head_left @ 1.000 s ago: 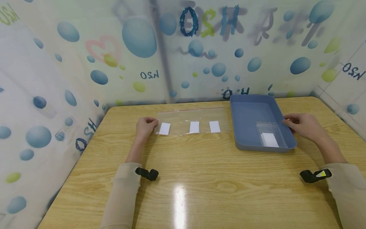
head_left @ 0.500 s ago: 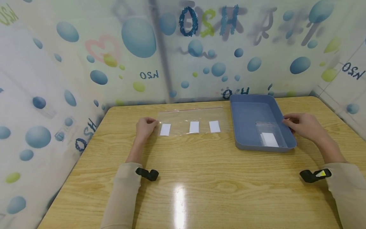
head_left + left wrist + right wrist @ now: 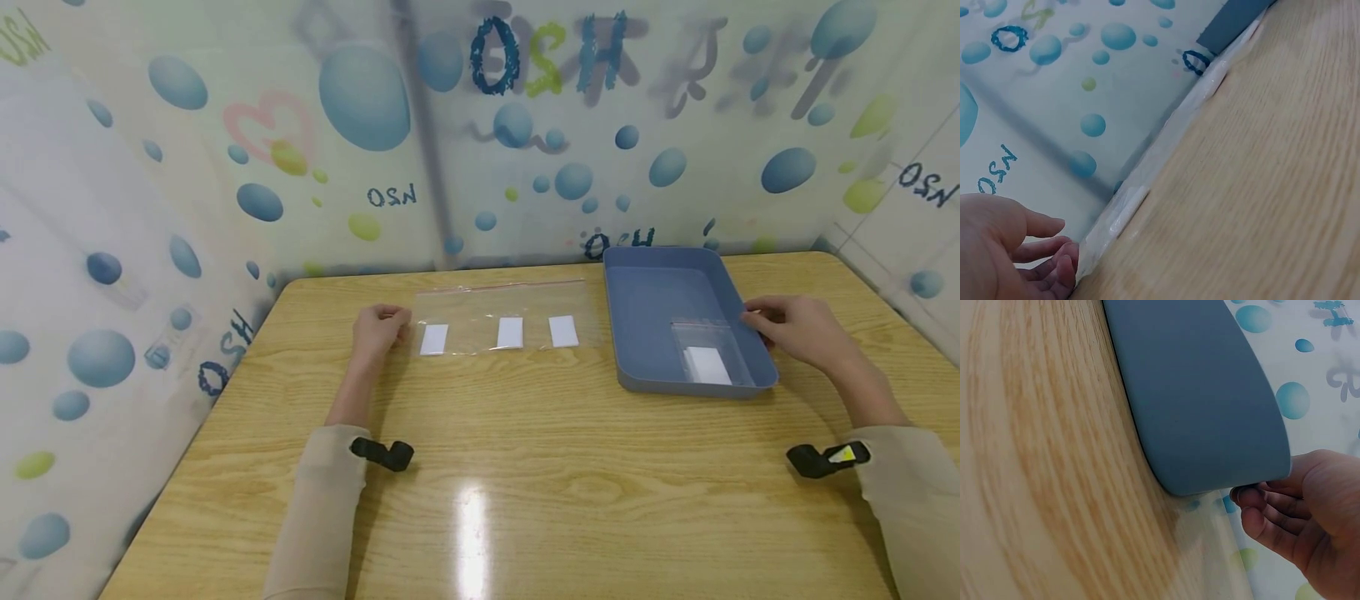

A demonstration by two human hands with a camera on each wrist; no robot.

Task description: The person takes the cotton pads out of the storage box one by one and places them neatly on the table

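In the head view, clear zip-lock plastic (image 3: 476, 302) with a red seal line lies flat at the back of the table. Three white rectangular pieces (image 3: 510, 332) show in a row along it; I cannot tell whether it is one bag or several side by side. Beside its left edge is my left hand (image 3: 377, 332), fingers loosely bent, thumb apart from them in the left wrist view. My right hand (image 3: 798, 329) pinches the right rim of a blue-grey tray (image 3: 652, 292). A small clear zip-lock bag (image 3: 723, 340) with white pieces (image 3: 707, 365) lies inside the tray.
The wooden table (image 3: 525, 467) extends toward me. A patterned wall sheet (image 3: 480, 167) stands right behind the table's back edge and along its left side. Each wrist wears a small black camera (image 3: 382, 454).
My left hand has shifted slightly left, away from the plastic. The leftmost white piece moved a little right and nearer me early on. My right hand and the tray stay put.
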